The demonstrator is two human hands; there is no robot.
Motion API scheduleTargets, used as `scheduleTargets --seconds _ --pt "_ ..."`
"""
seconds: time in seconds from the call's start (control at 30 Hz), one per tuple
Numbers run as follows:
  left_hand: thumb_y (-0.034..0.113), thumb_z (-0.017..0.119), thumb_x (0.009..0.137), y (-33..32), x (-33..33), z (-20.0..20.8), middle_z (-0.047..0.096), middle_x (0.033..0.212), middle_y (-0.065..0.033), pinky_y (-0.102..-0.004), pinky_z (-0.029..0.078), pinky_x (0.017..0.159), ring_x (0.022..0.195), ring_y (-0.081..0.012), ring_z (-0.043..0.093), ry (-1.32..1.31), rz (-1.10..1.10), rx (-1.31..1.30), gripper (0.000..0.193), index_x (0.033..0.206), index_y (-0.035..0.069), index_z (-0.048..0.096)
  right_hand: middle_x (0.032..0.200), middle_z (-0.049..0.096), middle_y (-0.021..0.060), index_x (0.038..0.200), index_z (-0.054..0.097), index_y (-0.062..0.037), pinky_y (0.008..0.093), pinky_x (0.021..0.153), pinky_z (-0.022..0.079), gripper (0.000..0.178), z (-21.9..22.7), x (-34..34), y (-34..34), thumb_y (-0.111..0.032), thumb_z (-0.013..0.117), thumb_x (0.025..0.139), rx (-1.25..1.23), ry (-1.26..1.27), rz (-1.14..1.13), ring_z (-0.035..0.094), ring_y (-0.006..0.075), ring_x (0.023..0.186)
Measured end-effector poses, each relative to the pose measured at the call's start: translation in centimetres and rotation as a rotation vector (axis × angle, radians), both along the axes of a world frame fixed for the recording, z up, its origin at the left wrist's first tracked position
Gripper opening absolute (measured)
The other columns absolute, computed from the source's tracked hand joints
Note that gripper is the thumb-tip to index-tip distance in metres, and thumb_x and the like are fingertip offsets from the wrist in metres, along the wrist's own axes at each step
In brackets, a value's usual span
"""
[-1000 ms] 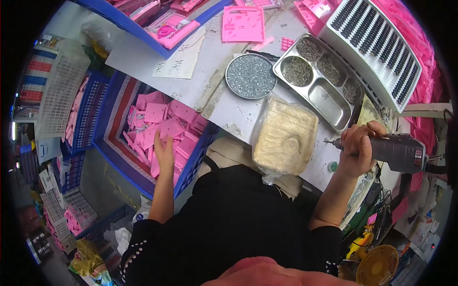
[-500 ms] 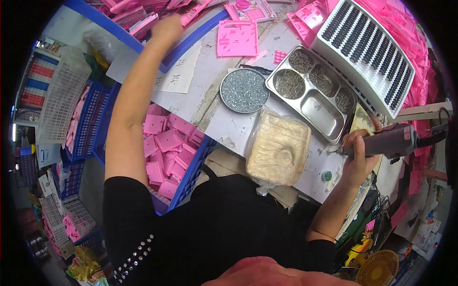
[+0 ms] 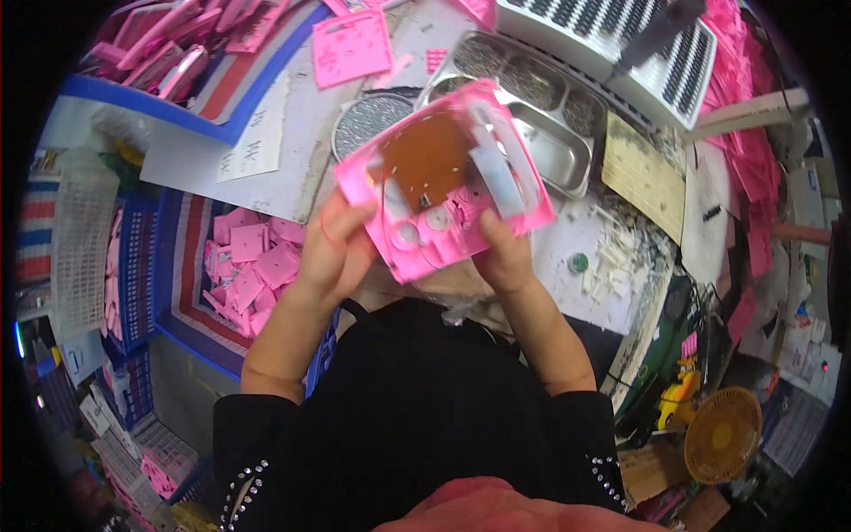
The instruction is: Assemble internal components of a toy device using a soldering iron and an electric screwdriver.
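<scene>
Your white worktable (image 3: 310, 111) is spreading across the middle. On the left, below its edge, a striped-lined blue crate (image 3: 171, 284) is holding loose pink panels (image 3: 253, 266); at the far left, a second blue crate (image 3: 151, 105) is holding pink parts (image 3: 177, 40). On the far right, a white rack (image 3: 567, 40) is showing dark rows. The open pink casing (image 3: 461, 202) is hanging tilted above the table, partly hiding the metal compartment tray (image 3: 558, 155) and the round dish (image 3: 335, 133) beyond it. Your left hand (image 3: 335, 244) is gripping the casing's left side; your right hand (image 3: 505, 257) is gripping its near right edge. On the right, small white pieces (image 3: 613, 257) are lying scattered beside a green disc (image 3: 578, 262).
</scene>
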State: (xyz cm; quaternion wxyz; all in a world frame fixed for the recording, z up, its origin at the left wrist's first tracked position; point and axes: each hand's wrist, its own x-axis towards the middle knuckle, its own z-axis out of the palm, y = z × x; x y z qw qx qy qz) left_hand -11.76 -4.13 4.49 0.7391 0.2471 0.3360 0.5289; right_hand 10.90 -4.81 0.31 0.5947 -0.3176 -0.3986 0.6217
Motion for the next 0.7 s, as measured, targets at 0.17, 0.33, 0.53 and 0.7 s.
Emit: scheduleTargets --seconds 0.17,0.33,0.53,0.7 --pt "0.028 0.071 0.095 -3.5 -10.6 -3.8 0.066 0.121 -0.0174 -0.0424 0.056 0.091 0.104 -0.0302 0.068 0.989 -0.799 0.128 0.047 0.131 0.001 0.057 0.113 0.072 0.0058 0.127 0.067 0.0020 0.0323 0.095 0.050 0.037 1.4 4.9 -0.2 -0.016 0.066 0.094 -0.087 -0.194 -0.005 0.065 0.0155 0.105" --pt "0.020 0.077 0.088 -5.3 -13.2 -2.5 0.068 0.117 -0.0223 -0.0451 0.053 0.092 0.107 -0.0376 0.067 1.968 -0.592 0.362 0.039 0.120 0.000 0.066 0.096 0.076 0.0029 0.113 0.075 0.0009 0.0281 0.078 0.053 0.029 1.3 7.0 0.7 -0.019 0.075 0.092 -0.141 -0.508 0.106 0.065 0.0069 0.087" --pt "0.016 0.080 0.081 -3.7 0.1 -3.0 0.066 0.116 -0.0121 -0.0459 0.048 0.099 0.113 -0.0336 0.061 1.199 -0.366 1.073 0.032 0.109 0.007 0.070 0.065 0.069 0.0130 0.080 0.075 -0.0073 0.0398 0.060 0.054 0.052 1.8 6.4 3.0 -0.058 0.084 0.075 0.157 -1.553 -0.072 0.070 0.0295 0.061" --pt "0.028 0.084 0.073 -0.3 2.9 -4.2 0.064 0.110 -0.0073 -0.0459 0.040 0.101 0.112 -0.0289 0.059 1.262 -0.485 1.330 0.035 0.100 0.010 0.070 0.059 0.064 0.0076 0.073 0.069 -0.0069 0.0418 0.055 0.050 0.061 0.1 7.7 3.5 -0.067 0.079 0.076 0.162 -1.688 -0.079 0.066 0.0284 0.056"
